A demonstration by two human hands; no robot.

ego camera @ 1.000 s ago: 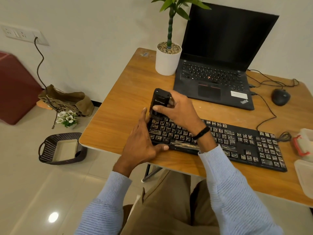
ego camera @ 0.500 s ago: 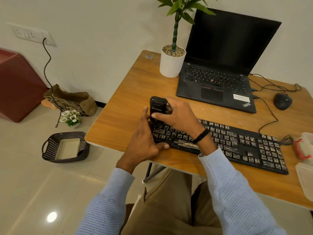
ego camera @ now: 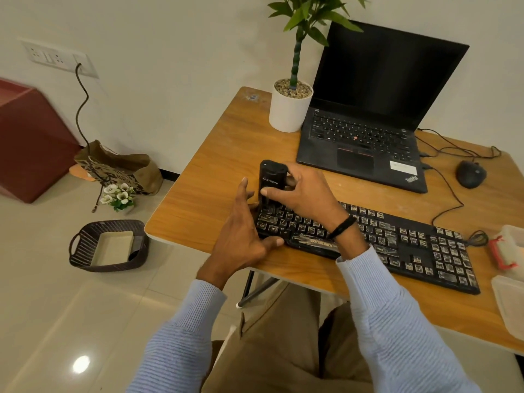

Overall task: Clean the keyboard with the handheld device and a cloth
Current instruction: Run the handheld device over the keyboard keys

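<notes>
**A:** Hands counted?

**B:** Two, both in pale blue sleeves. The left hand (ego camera: 241,239) is laid against the left end of the keyboard (ego camera: 411,245), fingers straight, thumb set on the near edge; nothing is gripped. The right hand (ego camera: 306,194) is wrapped round the device (ego camera: 272,180), thumb on its front face, fingers behind. One black band (ego camera: 341,226) is worn on the right wrist.

**A:** Task items located?

**B:** One black keyboard is recorded, lying slantwise on the desk (ego camera: 204,194), many keycaps smeared pale. One black device is held upright on the keys at the far left corner.

**A:** Writing?

**B:** A logo and a word are printed on the device, too small to be read. "Alt" is made out on a near-row key.

**A:** Further back?

**B:** Two clear tubs are noted at the right edge, one (ego camera: 507,248) with red fittings, one (ego camera: 510,302) plain. One open laptop (ego camera: 368,131), screen dark, is marked "ThinkPad". One mouse (ego camera: 470,174) is noted to its right and one plant (ego camera: 289,112) in a white pot to its left. One dark basket (ego camera: 107,245) is noted on the floor.
</notes>
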